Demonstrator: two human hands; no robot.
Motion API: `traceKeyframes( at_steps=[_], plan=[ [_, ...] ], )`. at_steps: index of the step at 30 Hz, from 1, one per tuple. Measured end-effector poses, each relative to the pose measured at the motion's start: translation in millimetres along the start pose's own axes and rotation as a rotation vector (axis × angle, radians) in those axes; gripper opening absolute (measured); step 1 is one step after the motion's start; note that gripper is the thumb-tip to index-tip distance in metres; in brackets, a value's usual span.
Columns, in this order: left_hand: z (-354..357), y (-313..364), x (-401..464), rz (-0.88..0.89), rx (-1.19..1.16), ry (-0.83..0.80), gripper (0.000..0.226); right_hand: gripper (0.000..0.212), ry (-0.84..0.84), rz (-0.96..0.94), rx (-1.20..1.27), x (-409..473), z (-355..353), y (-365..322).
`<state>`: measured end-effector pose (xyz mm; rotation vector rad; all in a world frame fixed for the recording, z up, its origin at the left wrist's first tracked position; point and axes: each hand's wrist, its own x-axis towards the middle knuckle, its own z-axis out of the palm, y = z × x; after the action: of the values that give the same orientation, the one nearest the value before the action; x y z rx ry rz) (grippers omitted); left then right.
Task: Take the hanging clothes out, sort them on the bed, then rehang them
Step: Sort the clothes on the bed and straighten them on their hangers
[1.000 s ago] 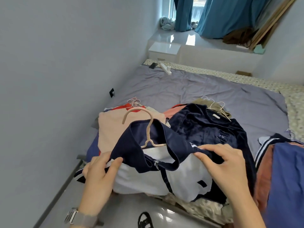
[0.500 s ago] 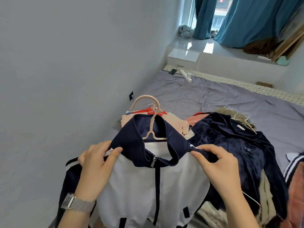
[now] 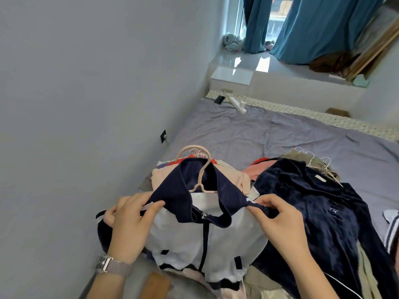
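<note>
White and navy fabric is filling the near part of the view: a white zip-front jacket with a navy collar and navy sleeves (image 3: 207,240) is being held up by its two shoulders, just in front of the person and above the near edge of the bed. The left hand (image 3: 129,225), with a metal mesh watch (image 3: 110,264) on its wrist, is pinching the left shoulder seam between thumb and curled fingers, and the right hand (image 3: 278,221) is pinching the right shoulder in the same way. Inside the collar a beige plastic hanger (image 3: 199,167) is sitting, its hook standing up above the neck. I judge that the person is now in the rehanging step, or is straightening this jacket on its hanger; the next move is probably calling for taking the hook and keeping the shoulders from slipping off. Just behind the jacket, a pile of peach and red clothes (image 3: 231,178) is lying, and beside it a dark navy velvet garment (image 3: 313,214) with thin white wire hangers (image 3: 313,160) past it. Farther away, the grey-purple bed sheet (image 3: 259,130) is stretching to the teal curtains (image 3: 313,26).
</note>
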<state>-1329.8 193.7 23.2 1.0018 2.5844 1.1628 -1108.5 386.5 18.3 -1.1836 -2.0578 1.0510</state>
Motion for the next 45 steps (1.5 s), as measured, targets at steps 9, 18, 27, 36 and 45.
traceKeyframes(
  at_steps=[9,18,27,36,45],
  plan=[
    [41.0,-2.6,178.7,0.033,0.079,-0.027,0.023,0.028,-0.173,-0.112,-0.042,173.1,30.2,0.8],
    [208.0,-102.5,380.5,-0.057,0.233,-0.347,0.024,0.033,-0.521,-0.069,-0.453,353.4,150.6,116.5],
    [355.7,-178.5,374.2,-0.033,0.300,-0.663,0.055,0.061,-0.702,0.234,-0.724,357.4,233.4,246.2],
    [455.7,-102.9,275.7,0.023,0.226,-0.960,0.051,0.057,-0.403,0.671,-0.512,296.7,44.2,384.0],
    [587.6,57.2,216.9,0.174,0.232,-0.815,0.042,0.056,-0.346,0.857,-0.632,282.5,-144.1,559.5]
  ],
)
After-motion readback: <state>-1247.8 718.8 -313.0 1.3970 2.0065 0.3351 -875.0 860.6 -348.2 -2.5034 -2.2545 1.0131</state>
